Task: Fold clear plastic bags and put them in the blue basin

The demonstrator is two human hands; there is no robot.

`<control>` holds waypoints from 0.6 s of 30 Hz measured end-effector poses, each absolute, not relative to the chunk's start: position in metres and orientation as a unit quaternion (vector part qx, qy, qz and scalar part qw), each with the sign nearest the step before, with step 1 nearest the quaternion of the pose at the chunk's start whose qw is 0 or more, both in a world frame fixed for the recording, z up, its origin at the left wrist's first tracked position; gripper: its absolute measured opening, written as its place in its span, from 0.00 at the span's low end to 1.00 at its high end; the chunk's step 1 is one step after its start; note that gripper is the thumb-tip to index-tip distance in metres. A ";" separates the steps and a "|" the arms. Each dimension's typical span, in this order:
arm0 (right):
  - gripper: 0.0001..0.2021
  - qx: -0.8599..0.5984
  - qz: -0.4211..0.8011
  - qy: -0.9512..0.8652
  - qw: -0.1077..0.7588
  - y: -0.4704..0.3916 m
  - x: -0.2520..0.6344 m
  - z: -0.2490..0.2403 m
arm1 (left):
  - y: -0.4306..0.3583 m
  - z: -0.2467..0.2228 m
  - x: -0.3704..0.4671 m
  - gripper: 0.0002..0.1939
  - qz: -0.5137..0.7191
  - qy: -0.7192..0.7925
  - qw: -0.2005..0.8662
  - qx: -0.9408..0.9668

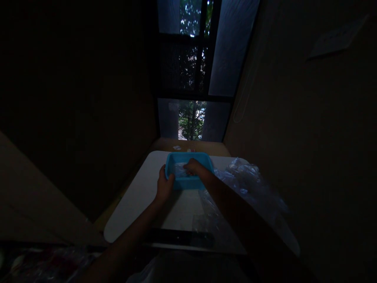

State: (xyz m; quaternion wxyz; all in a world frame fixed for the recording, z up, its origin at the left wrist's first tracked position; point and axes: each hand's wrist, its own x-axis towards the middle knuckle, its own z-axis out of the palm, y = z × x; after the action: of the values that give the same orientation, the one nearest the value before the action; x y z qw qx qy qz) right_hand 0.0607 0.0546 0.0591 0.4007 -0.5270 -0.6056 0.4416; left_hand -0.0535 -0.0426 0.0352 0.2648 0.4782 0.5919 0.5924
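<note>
Tub (pixel 188 183), blue and open-topped, sits on the white worktop (pixel 138 196), just below the middle of the frame, at the worktop's far edge. Work in it looks under way rather than finished, since both hands are on it or in it. Left hand (pixel 165 184) is partly closed around the tub's near left corner, thumb over the rim and fingers along the outer side, apparently steadying it. Right hand (pixel 193 167) reaches in from the lower right of the frame, its fingers bent in beside the clear film (pixel 179 169) on the tub's floor. It is not spread wide, but whether it has hold of the film or only touches it I cannot tell in this poor light.

As for what is done, some film already lies inside the tub, towards its left end. As for what is left, a larger loose heap of clear plastic (pixel 243 173) spreads over the right side of the worktop, outside the tub, with the right forearm passing above part of it. By that split I would judge the work only partly through, though the dimness hides how much the tub holds and whether the heap belongs to it.
</note>
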 end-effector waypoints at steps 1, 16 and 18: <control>0.13 -0.558 0.429 -0.618 0.349 0.055 0.061 0.064 | -0.043 0.036 -0.053 0.29 0.592 0.593 0.262 0.479; 0.07 -0.634 0.381 -0.672 0.032 0.042 0.073 0.085 | -0.044 0.037 -0.053 0.26 0.583 0.603 0.229 0.494; 0.08 -0.634 0.384 -0.671 0.017 0.043 0.069 0.086 | -0.044 0.036 -0.053 0.26 0.580 0.603 0.232 0.496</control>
State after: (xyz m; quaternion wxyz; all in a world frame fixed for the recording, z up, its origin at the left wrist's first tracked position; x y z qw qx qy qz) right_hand 0.0694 0.0431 0.0864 0.0167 -0.6345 -0.6706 0.3840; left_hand -0.0531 -0.0437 0.0361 0.2324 0.4957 0.6032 0.5800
